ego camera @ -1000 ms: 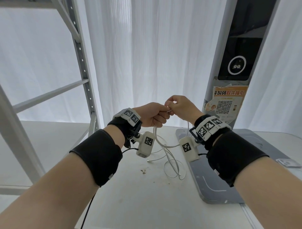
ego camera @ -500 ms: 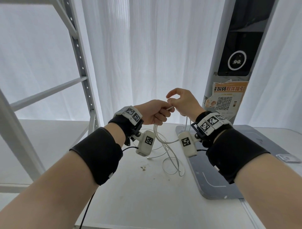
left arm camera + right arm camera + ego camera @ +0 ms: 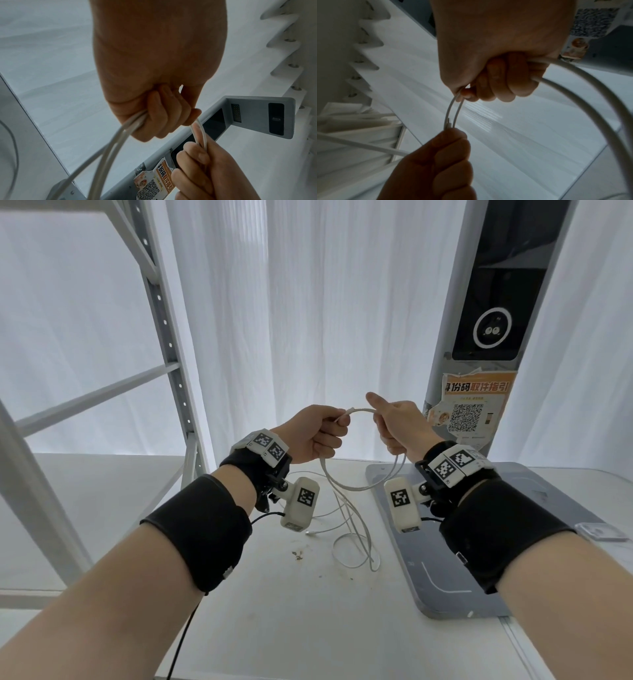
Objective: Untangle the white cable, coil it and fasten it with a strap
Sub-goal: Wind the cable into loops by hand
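Two hands working one white cable (image 3: pixel 359 486) above the tabletop (image 3: pixel 274 611). Left hand (image 3: pixel 313 436) fisted, its grip clamped on the cable near a plug end poking out toward the right. Right hand (image 3: pixel 399 426), just right of the left hand, closing its curled fingers (image 3: pixel 496 81) on the same cable, index finger pointing up and left. Arching between the two fists, two cable strands side by side; sagging below the fists, one loop; trailing onto the tabletop under the left hand, several loose turns and a second plug end. Standing beyond the right hand, one grey kiosk (image 3: pixel 493 302) on a flat base, bearing one orange poster (image 3: pixel 476 405) with a QR code and Chinese characters, partly cut off. Rising left of the left hand, one white metal rack (image 3: pixel 164 330). Strapped on each wrist, one camera with square black-and-white markers.
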The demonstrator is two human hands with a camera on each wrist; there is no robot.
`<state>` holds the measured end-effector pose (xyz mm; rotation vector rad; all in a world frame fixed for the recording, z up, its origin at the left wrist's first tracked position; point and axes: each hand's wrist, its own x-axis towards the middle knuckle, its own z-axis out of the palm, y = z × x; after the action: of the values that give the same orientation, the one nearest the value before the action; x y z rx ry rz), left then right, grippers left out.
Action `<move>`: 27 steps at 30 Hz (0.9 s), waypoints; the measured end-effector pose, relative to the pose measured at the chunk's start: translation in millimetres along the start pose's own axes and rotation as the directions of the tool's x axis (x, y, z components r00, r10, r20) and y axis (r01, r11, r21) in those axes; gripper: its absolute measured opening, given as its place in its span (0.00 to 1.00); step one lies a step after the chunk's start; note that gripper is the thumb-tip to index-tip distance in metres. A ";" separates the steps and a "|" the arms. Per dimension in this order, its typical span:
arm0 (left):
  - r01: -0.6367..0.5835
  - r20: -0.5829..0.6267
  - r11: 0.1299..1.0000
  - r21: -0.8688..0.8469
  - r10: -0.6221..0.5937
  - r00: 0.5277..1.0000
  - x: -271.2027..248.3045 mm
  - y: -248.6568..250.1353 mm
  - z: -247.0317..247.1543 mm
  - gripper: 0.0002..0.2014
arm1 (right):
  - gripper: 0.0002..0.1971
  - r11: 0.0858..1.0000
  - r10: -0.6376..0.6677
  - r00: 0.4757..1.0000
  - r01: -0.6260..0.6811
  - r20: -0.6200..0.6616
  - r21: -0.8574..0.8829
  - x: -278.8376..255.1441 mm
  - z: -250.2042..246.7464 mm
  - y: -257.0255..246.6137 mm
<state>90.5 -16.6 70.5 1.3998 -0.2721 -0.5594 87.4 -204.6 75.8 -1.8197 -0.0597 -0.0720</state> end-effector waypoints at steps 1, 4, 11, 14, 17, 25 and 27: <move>-0.001 -0.005 1.000 0.005 0.001 1.000 0.0 0.3 0.4 0.19 | 0.26 1.000 0.002 1.000 -0.002 -0.009 -0.012 -0.2 -0.3 -0.6; 0.011 -0.020 1.000 0.020 -0.010 1.000 -1.1 2.0 1.3 0.18 | 0.25 0.995 -0.011 0.999 0.006 -0.047 -0.099 0.0 -1.9 -1.6; 0.054 -0.008 0.997 0.064 -0.053 0.999 -2.5 2.3 0.6 0.16 | 0.24 0.958 -0.048 0.993 0.015 -0.109 -0.285 1.5 -4.2 -0.9; 0.057 -0.021 0.994 0.096 -0.056 0.998 -3.3 3.5 3.1 0.16 | 0.24 0.947 -0.052 0.991 0.010 -0.123 -0.320 1.0 -3.4 -1.3; 0.061 -0.030 0.990 0.125 -0.058 0.998 -3.2 3.9 4.9 0.16 | 0.22 0.936 -0.070 0.990 0.022 -0.123 -0.351 0.7 -1.9 -3.3; 0.073 -0.007 0.987 0.142 -0.072 0.997 -0.7 2.7 8.9 0.16 | 0.21 0.938 -0.112 0.987 0.067 -0.117 -0.339 -0.3 0.2 -6.4; 0.074 0.006 0.988 0.138 -0.076 0.997 0.6 1.6 9.3 0.16 | 0.23 0.937 -0.113 0.986 0.066 -0.120 -0.342 0.1 1.1 -5.3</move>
<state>86.7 -24.7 73.6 1.5461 -0.2719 -0.6196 87.1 -202.3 80.6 -2.1496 -0.0338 -0.2886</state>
